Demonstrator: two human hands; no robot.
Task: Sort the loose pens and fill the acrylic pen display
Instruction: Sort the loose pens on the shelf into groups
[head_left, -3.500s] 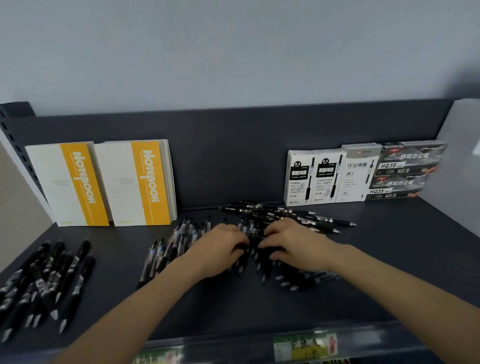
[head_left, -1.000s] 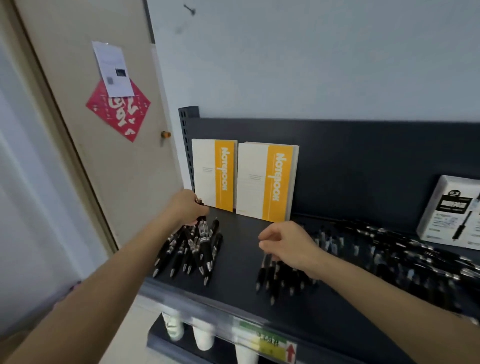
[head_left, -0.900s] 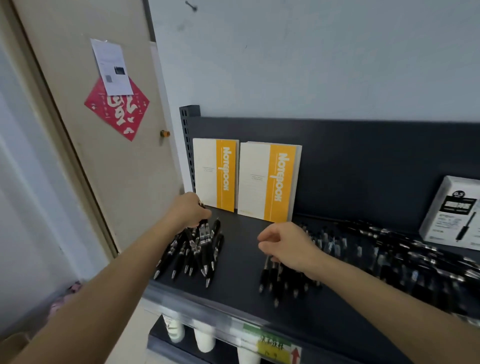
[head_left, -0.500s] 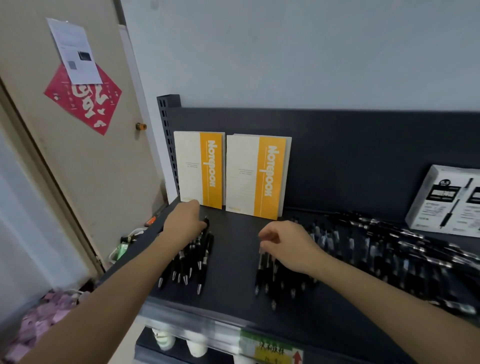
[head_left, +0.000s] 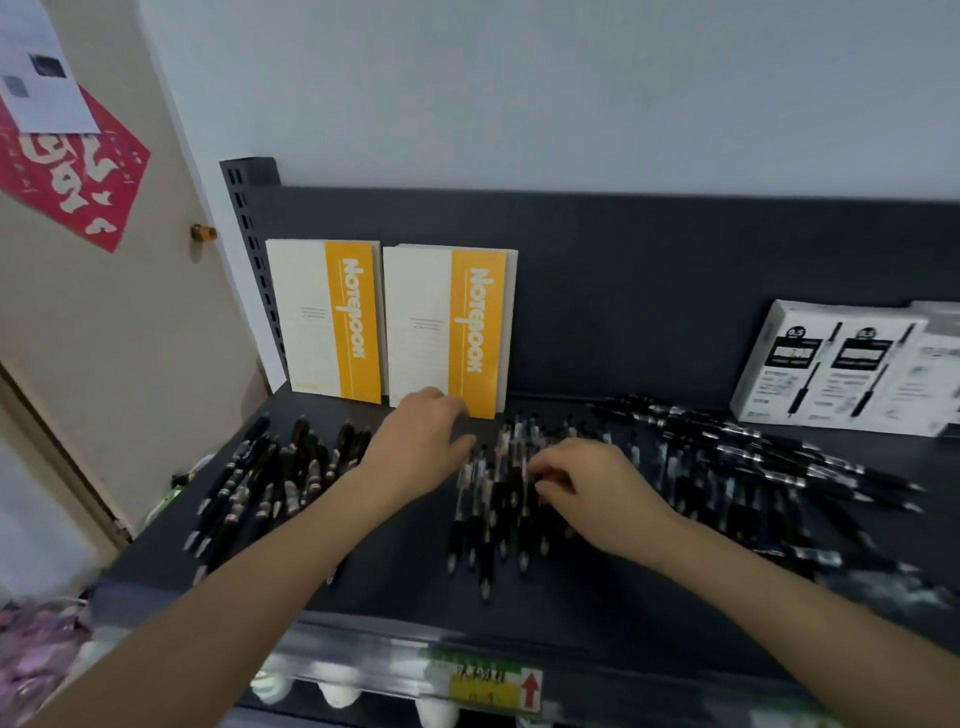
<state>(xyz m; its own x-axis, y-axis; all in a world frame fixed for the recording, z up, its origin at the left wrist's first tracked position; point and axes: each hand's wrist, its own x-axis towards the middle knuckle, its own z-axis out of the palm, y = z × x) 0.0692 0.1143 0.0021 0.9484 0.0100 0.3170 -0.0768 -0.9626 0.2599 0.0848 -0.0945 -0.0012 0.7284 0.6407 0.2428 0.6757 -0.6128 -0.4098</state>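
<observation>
The person is leaning over a dark shelf (head_left: 395, 582) on which black pens are lying in three groups. A left heap of pens (head_left: 270, 483) is sitting near the shelf's left end with the tips pointing toward the front edge. A middle heap of pens (head_left: 493, 509) is lying in a rough row at the centre. A wider right scatter of pens (head_left: 753, 467) is fanning out toward the shelf's right side. The left hand (head_left: 415, 447) is hovering palm down between the left and middle heaps, its fingers loosely extended toward the back and its thumb sticking out to the right, with nothing showing in its grasp. The right hand (head_left: 597, 488) is resting over the right part of the middle heap, its fingers curled and their tips coming down among the barrels; whether they are actually pinching a pen cannot be told through the blur. Two yellow-striped notebooks (head_left: 447, 327) are standing upright against the back panel, just behind the left hand. White pen boxes (head_left: 831, 369) are leaning at the back right. A yellow price label (head_left: 493, 686) is sitting on the front rail. A red paper (head_left: 72, 176) is hanging on the door at the left.
</observation>
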